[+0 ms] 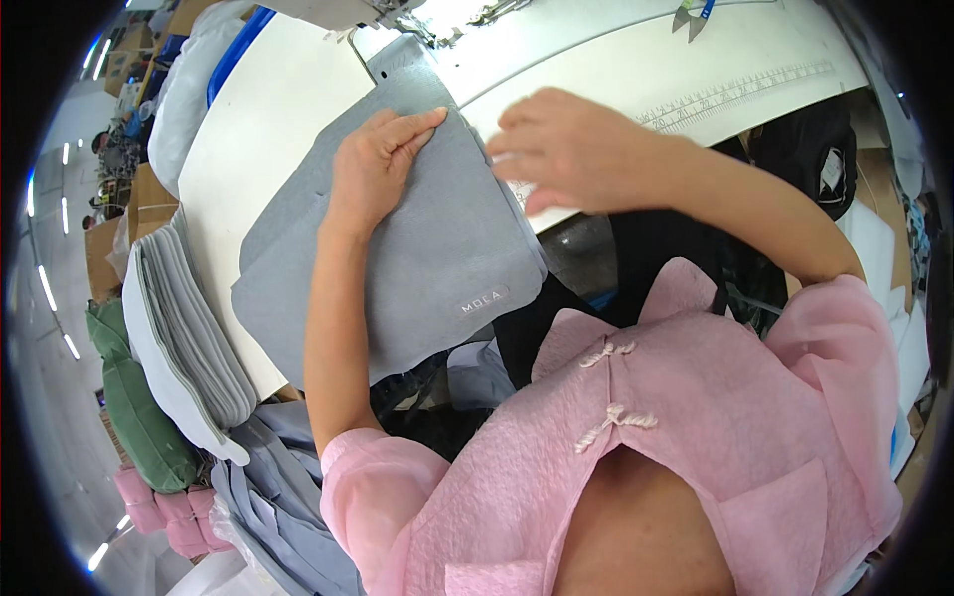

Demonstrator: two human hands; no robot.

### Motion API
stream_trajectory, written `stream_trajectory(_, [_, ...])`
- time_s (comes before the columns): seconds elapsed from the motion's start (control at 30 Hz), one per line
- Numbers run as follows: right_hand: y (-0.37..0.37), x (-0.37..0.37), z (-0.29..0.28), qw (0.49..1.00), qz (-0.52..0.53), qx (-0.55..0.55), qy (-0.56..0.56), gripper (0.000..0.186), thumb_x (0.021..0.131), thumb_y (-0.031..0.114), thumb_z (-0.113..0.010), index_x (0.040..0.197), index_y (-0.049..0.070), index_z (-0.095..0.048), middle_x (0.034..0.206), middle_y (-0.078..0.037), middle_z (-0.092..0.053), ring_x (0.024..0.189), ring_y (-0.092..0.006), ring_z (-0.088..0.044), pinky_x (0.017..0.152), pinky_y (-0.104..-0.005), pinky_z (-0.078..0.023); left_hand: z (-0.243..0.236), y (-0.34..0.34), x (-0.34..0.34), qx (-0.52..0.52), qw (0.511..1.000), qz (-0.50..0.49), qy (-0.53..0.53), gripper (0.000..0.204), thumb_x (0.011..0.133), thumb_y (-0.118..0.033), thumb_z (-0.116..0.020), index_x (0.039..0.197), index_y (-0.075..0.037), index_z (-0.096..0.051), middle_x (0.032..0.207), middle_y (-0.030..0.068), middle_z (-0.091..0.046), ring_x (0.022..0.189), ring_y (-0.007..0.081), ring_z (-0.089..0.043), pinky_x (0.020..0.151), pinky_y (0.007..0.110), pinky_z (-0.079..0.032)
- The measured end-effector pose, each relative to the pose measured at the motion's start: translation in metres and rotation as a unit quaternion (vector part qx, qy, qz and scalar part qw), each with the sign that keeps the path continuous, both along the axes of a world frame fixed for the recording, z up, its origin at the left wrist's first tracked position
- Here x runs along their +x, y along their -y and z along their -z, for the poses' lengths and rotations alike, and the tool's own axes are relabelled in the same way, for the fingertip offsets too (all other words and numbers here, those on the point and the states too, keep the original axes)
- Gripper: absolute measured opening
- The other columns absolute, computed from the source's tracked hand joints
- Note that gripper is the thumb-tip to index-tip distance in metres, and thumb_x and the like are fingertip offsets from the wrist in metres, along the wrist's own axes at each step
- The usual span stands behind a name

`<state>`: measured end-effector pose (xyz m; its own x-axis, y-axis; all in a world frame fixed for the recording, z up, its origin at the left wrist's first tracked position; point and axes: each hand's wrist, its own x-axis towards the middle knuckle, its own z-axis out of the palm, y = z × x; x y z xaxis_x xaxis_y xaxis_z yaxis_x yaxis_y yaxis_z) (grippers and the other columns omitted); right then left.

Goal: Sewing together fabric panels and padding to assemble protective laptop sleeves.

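A large grey cloth panel (437,263), with a small label near its lower right corner, lies partly on the white table and hangs over its near edge. It seems to be more than one layer. My left hand (378,164) is closed on top of the panel, thumb and forefinger pinched together near its right edge. Just off that edge is my right hand (571,149), slightly blurred, fingers apart with nothing visible in them. The panel's narrow far end (402,62) reaches toward the base of a sewing machine (348,10), cut off by the picture's top.
Snips (693,18) with a blue-green handle lie on the far right of the white table (268,109). A ruler scale (735,97) runs along its front. Stacked grey pieces (194,328) hang at the left, beside a green bundle (144,407) and pink bundles (179,512).
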<state>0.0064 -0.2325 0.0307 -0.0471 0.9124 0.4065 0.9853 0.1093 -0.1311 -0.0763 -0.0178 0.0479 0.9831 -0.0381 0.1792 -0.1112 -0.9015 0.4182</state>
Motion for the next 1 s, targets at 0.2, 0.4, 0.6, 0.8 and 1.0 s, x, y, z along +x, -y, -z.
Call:
stream_trajectory(0.2, [0.024, -0.040, 0.007, 0.996, -0.023, 0.041, -0.079, 0.039, 0.059, 0.020, -0.065, 0.091, 0.001, -0.054, 0.103, -0.008, -0.052, 0.098, -0.0255, -0.046, 0.082, -0.0352, -0.039, 0.006, -0.009, 0.005, 0.007, 0.999, 0.016, 0.031, 0.019, 0.079, -0.018, -0.054, 0.095, -0.019, -0.064, 0.067, 0.0054, -0.053, 0.061, 0.0198, -0.051, 0.058, 0.029, -0.041])
stream_trajectory(0.4, [0.026, -0.041, 0.008, 0.997, -0.004, 0.070, 0.016, 0.020, 0.069, 0.016, -0.059, 0.088, 0.009, -0.058, 0.098, -0.006, -0.052, 0.097, -0.0192, -0.046, 0.084, -0.0308, -0.037, 0.010, -0.010, 0.005, 0.012, 0.999, 0.016, 0.051, 0.019, 0.079, -0.018, -0.054, 0.096, -0.021, -0.064, 0.065, 0.0026, -0.052, 0.059, 0.0166, -0.051, 0.057, 0.027, -0.040])
stream_trajectory(0.6, [0.031, -0.051, 0.012, 0.998, -0.016, 0.058, -0.028, 0.021, 0.065, 0.012, -0.059, 0.085, 0.007, -0.057, 0.102, -0.009, -0.050, 0.093, -0.0229, -0.047, 0.078, -0.0343, -0.039, 0.014, -0.011, 0.005, 0.015, 0.997, 0.010, 0.072, 0.019, 0.080, -0.019, -0.054, 0.096, -0.022, -0.064, 0.062, 0.0018, -0.049, 0.057, 0.0154, -0.049, 0.055, 0.027, -0.040])
stream_trajectory(0.8, [0.023, -0.052, 0.035, 0.985, -0.051, 0.165, -0.003, 0.015, 0.066, 0.012, -0.058, 0.079, 0.006, -0.057, 0.098, -0.008, -0.052, 0.094, -0.0227, -0.048, 0.078, -0.0355, -0.039, 0.015, -0.015, 0.007, 0.010, 0.996, 0.030, 0.088, 0.019, 0.080, -0.020, -0.054, 0.096, -0.023, -0.064, 0.062, 0.0020, -0.049, 0.057, 0.0156, -0.049, 0.055, 0.027, -0.040])
stream_trajectory(1.0, [0.018, -0.052, 0.035, 0.972, -0.070, 0.223, -0.008, 0.014, 0.063, 0.011, -0.057, 0.076, 0.005, -0.058, 0.094, -0.010, -0.054, 0.093, -0.0243, -0.050, 0.082, -0.0366, -0.040, 0.017, -0.014, 0.005, 0.008, 0.995, 0.025, 0.093, 0.019, 0.080, -0.022, -0.054, 0.095, -0.023, -0.064, 0.062, 0.0014, -0.050, 0.057, 0.0162, -0.049, 0.055, 0.027, -0.040])
